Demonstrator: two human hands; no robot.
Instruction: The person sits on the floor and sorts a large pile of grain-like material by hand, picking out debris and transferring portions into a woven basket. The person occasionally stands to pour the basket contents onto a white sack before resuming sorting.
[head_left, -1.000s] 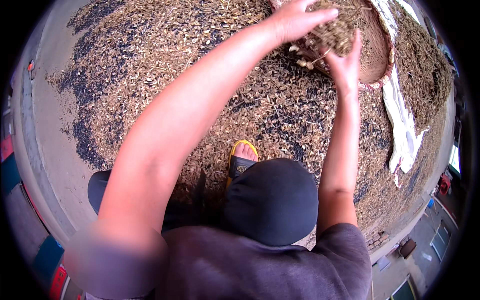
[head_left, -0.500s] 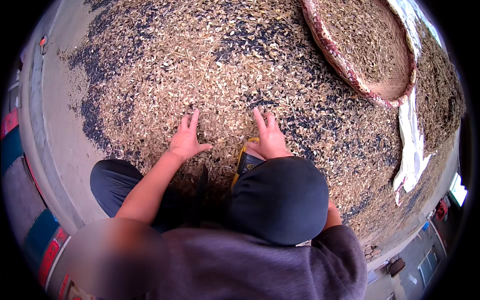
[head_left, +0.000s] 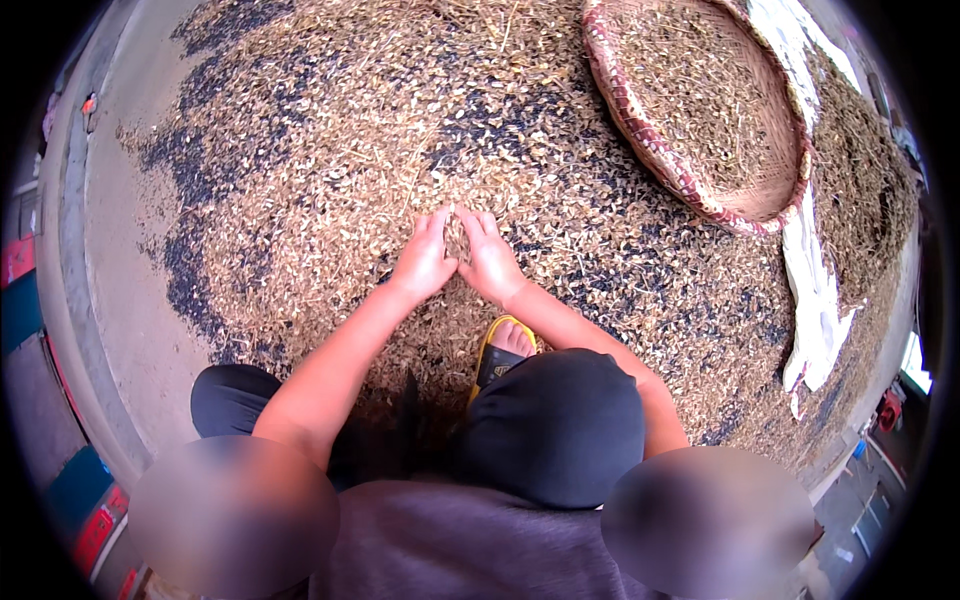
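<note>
A broad layer of dry tan husks (head_left: 340, 190), mixed with small black seeds (head_left: 195, 255), covers the ground before me. Just ahead of my knees, my left hand (head_left: 428, 257) and my right hand (head_left: 487, 257) lean toward each other on this layer. Their fingertips and thumbs nearly meet, with the fingers long and close together. A small bunch of husks shows in the gap, cupped between both palms. Whether it is lifted off the layer I cannot tell. The palms themselves are hidden.
A round woven tray (head_left: 780, 205) with a red-patterned rim holds husks at the upper right. White cloth (head_left: 810, 310) lies beside it, with a darker heap (head_left: 860, 170) beyond. My foot in a black and yellow sandal (head_left: 490, 362) rests close below my hands. A concrete curb (head_left: 75, 230) runs along the left.
My hands, spread apart over the husks before, have come together, the right moving left and the left moving right. My view has shifted slightly, showing more of the woven tray.
</note>
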